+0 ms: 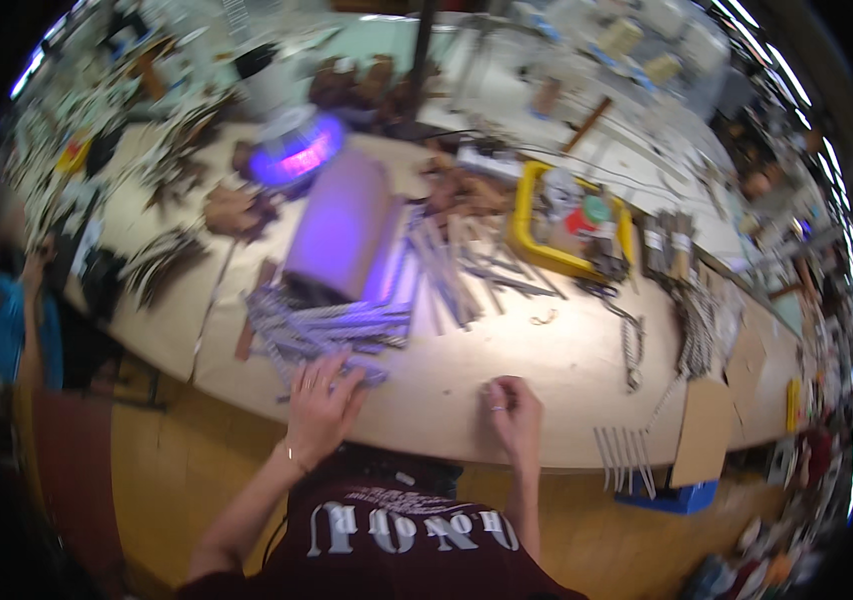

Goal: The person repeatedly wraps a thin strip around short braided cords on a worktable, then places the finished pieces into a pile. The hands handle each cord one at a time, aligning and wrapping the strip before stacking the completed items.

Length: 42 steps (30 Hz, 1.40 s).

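My left hand point(325, 400) rests with its fingers stretched out at the near edge of a pile of grey braided straps point(332, 325). Its fingertips touch the straps closest to me. My right hand point(516, 408) is over the table's front part, with its fingers curled together; whatever may be between them is hidden. Behind the pile lies a large tan roll point(347, 220), tinted purple by a glowing lamp point(297, 148). Flat grey-brown strips point(442, 275) are strewn to the right of the roll.
A yellow basket point(522, 235) holds jars and small items. Right of it are a hanging-loop chain point(634, 350), bundled cords point(697, 335) and brown cardboard point(702, 430). A blue bin point(685, 497) stands below the table edge. Another person in blue point(12, 320) is at the left.
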{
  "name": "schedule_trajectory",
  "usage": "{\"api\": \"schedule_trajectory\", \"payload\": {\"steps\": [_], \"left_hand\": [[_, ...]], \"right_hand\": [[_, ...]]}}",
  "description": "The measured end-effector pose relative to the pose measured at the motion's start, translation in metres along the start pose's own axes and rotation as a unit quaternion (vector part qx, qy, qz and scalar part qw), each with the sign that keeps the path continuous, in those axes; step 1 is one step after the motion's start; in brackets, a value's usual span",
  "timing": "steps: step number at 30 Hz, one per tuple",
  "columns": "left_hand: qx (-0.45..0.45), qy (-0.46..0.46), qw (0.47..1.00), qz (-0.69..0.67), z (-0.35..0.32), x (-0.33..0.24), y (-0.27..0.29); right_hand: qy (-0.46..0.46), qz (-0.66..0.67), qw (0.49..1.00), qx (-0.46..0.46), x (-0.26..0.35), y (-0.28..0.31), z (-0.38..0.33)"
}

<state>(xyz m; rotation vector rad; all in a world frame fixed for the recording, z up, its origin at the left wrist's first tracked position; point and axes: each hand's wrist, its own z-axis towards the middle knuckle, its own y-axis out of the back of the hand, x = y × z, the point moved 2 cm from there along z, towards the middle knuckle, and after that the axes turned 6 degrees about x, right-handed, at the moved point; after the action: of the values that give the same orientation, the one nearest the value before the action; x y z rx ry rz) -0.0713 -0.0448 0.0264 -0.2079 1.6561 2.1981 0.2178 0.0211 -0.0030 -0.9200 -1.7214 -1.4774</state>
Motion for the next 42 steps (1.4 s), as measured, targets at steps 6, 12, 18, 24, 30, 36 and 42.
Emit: {"api": "schedule_trajectory", "payload": {"steps": [6,12,18,24,30,36,42], "left_hand": [[0.124,-0.13,0.973,-0.142,0.0,-0.047,-0.071],[0.184,-0.144,0.964,-0.129,0.006,-0.05,-0.079],[0.196,-0.15,0.955,-0.163,0.012,-0.049,-0.076],[0.209,-0.188,0.946,-0.16,0.01,-0.044,-0.079],[0.221,-0.23,0.928,-0.191,0.011,-0.038,-0.078],[0.233,-0.248,0.915,-0.217,0.014,-0.036,-0.074],[0.236,-0.247,0.912,-0.226,0.014,-0.034,-0.074]], "right_hand": [[0.047,-0.162,0.982,0.088,0.017,0.001,0.015],[0.01,-0.101,0.991,0.085,0.007,0.024,0.023],[-0.039,-0.109,0.993,0.034,0.005,0.03,0.019],[-0.083,-0.164,0.981,-0.061,0.005,0.012,0.026],[-0.115,-0.186,0.958,-0.184,0.01,-0.011,0.019],[-0.052,-0.205,0.926,-0.313,0.004,-0.03,0.018],[-0.111,-0.194,0.922,-0.318,-0.024,0.04,0.059]]}}
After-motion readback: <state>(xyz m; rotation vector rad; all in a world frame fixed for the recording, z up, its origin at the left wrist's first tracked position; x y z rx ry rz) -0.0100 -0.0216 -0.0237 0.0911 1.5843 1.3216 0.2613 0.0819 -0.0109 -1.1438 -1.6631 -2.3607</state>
